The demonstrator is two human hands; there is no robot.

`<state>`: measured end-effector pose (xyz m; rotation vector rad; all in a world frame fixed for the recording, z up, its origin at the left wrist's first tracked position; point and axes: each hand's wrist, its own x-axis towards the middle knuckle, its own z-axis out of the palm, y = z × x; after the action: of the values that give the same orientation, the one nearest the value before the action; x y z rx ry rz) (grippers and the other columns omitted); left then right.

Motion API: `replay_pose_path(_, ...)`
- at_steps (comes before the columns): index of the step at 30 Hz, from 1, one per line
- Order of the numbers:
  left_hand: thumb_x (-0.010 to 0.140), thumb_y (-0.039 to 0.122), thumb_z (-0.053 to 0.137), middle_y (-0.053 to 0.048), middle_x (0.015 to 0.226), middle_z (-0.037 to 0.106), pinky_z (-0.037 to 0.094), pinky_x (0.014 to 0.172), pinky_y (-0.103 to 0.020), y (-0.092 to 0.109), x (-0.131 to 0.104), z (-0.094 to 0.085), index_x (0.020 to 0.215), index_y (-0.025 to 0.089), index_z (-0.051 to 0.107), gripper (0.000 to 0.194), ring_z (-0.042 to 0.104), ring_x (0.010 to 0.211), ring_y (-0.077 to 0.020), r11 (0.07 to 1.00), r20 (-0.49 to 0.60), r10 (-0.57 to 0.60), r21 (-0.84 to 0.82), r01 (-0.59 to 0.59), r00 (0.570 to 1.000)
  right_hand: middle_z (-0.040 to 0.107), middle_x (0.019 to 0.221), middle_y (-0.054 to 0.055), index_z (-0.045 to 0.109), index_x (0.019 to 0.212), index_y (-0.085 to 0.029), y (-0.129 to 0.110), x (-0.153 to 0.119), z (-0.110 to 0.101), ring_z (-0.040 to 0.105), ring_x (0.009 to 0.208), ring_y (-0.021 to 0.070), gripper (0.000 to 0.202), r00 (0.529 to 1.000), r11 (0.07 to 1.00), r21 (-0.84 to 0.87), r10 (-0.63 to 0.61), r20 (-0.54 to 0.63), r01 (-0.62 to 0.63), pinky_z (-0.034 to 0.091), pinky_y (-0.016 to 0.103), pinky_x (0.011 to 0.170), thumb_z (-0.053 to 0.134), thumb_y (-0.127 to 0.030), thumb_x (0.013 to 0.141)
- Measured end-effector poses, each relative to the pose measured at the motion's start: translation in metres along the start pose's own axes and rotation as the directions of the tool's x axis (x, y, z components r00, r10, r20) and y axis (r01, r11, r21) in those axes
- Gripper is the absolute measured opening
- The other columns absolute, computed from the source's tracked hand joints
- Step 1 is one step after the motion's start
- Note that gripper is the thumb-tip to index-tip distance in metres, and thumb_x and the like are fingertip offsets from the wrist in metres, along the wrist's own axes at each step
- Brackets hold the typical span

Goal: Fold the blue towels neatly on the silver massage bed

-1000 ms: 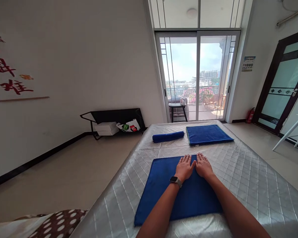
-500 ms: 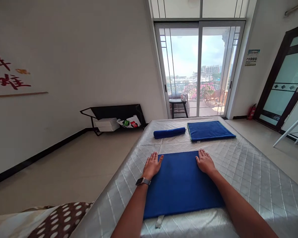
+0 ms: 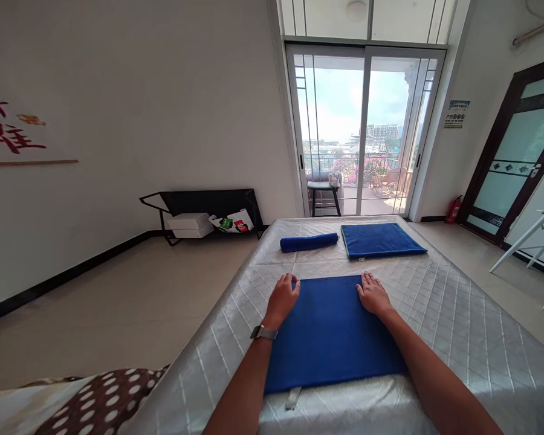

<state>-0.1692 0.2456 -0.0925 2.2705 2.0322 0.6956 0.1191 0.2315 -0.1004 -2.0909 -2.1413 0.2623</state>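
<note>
A blue towel (image 3: 330,332) lies flat before me on the silver quilted cover, with a small pale tag at its near edge. My left hand (image 3: 283,297), a watch on its wrist, has curled fingers and thumb closed at the towel's far left corner. At the far right corner, my right hand (image 3: 373,293) rests flat, fingers stretched out. Beyond the hands lie a rolled blue towel (image 3: 309,242) on the left and a folded blue towel (image 3: 383,240) on the right.
The silver quilted cover (image 3: 453,320) spreads over the surface under the towels. Brown dotted fabric (image 3: 104,402) lies at lower left. A black rack (image 3: 208,204) holds a white box (image 3: 188,225). Sliding glass doors (image 3: 365,133) stand ahead, and a white-legged stand (image 3: 521,244) is at right.
My left hand has gone from lying flat to curled fingers closed at the towel's corner. My right hand stays flat in place. The view has shifted slightly.
</note>
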Motion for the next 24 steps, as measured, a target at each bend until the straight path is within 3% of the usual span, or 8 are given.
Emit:
replay_pose_path(2, 0.1, 0.036, 0.036, -0.007, 0.108, 0.072, 0.049, 0.095, -0.034, 0.032, -0.008, 0.007, 0.114, 0.022, 0.064, 0.034, 0.067, 0.103, -0.0214, 0.989, 0.064, 0.142, -0.044, -0.14, 0.988, 0.022, 0.163, 0.011, 0.023, 0.157, -0.006, 0.001, 0.001, 0.001, 0.013, 0.152, 0.0183, 0.065, 1.0, 1.0, 0.006, 0.0, -0.003, 0.0, 0.01, 0.035, 0.122, 0.021, -0.04, 0.102)
replay_pose_path(5, 0.102, 0.04, 0.033, -0.008, 0.123, 0.07, 0.044, 0.105, -0.037, 0.074, -0.02, 0.025, 0.129, 0.024, 0.06, 0.041, 0.063, 0.117, -0.0224, 0.928, 0.107, 0.368, -0.102, -0.358, 0.924, 0.022, 0.163, 0.011, 0.024, 0.157, -0.006, 0.001, 0.002, 0.003, 0.013, 0.152, 0.0187, 0.065, 1.0, 1.0, 0.006, -0.006, -0.008, 0.006, 0.01, 0.035, 0.122, 0.022, -0.04, 0.102)
replay_pose_path(7, 0.102, 0.044, 0.031, -0.009, 0.139, 0.062, 0.037, 0.114, -0.04, 0.089, -0.025, 0.038, 0.14, 0.024, 0.053, 0.048, 0.053, 0.133, -0.0231, 0.893, 0.116, 0.448, -0.105, -0.438, 0.886, 0.022, 0.163, 0.012, 0.024, 0.157, -0.005, 0.001, 0.002, 0.002, 0.014, 0.152, 0.0188, 0.065, 1.0, 1.0, -0.002, -0.009, -0.012, 0.009, 0.011, 0.035, 0.121, 0.022, -0.039, 0.102)
replay_pose_path(9, 0.102, 0.049, 0.027, -0.009, 0.151, 0.05, 0.031, 0.119, -0.043, 0.091, -0.026, 0.049, 0.146, 0.022, 0.047, 0.055, 0.041, 0.142, -0.0237, 0.895, 0.162, 0.446, -0.082, -0.438, 0.88, 0.022, 0.163, 0.012, 0.024, 0.156, -0.004, 0.001, 0.001, 0.001, 0.014, 0.152, 0.0192, 0.065, 1.0, 1.0, -0.01, -0.009, -0.01, 0.009, 0.011, 0.035, 0.121, 0.023, -0.039, 0.102)
replay_pose_path(13, 0.1, 0.058, 0.023, -0.01, 0.159, 0.038, 0.024, 0.122, -0.044, 0.065, -0.018, 0.054, 0.15, 0.017, 0.041, 0.067, 0.029, 0.149, -0.0255, 0.953, 0.252, 0.297, -0.014, -0.303, 0.921, 0.022, 0.163, 0.012, 0.023, 0.156, -0.003, -0.001, 0.0, -0.001, 0.014, 0.152, 0.019, 0.065, 1.0, 1.0, -0.008, -0.009, 0.002, 0.009, 0.011, 0.034, 0.122, 0.022, -0.038, 0.102)
replay_pose_path(20, 0.099, 0.057, 0.018, -0.018, 0.159, 0.033, 0.022, 0.122, -0.047, -0.005, 0.001, 0.04, 0.151, 0.005, 0.037, 0.075, 0.026, 0.15, -0.0291, 0.992, 0.227, -0.023, 0.127, -0.006, 0.974, 0.02, 0.164, 0.011, 0.021, 0.157, -0.005, 0.001, 0.002, 0.001, 0.012, 0.152, 0.0183, 0.066, 1.0, 1.0, 0.03, -0.005, 0.011, 0.004, 0.01, 0.035, 0.122, 0.02, -0.041, 0.102)
replay_pose_path(24, 0.098, 0.059, 0.018, -0.021, 0.16, 0.028, 0.023, 0.121, -0.045, -0.017, 0.002, 0.039, 0.15, 0.001, 0.035, 0.08, 0.024, 0.15, -0.03, 0.988, 0.218, -0.091, 0.14, 0.061, 0.972, 0.021, 0.164, 0.011, 0.022, 0.157, -0.005, 0.0, 0.002, 0.001, 0.012, 0.152, 0.0185, 0.065, 1.0, 1.0, 0.02, -0.001, 0.009, 0.001, 0.01, 0.034, 0.122, 0.021, -0.04, 0.102)
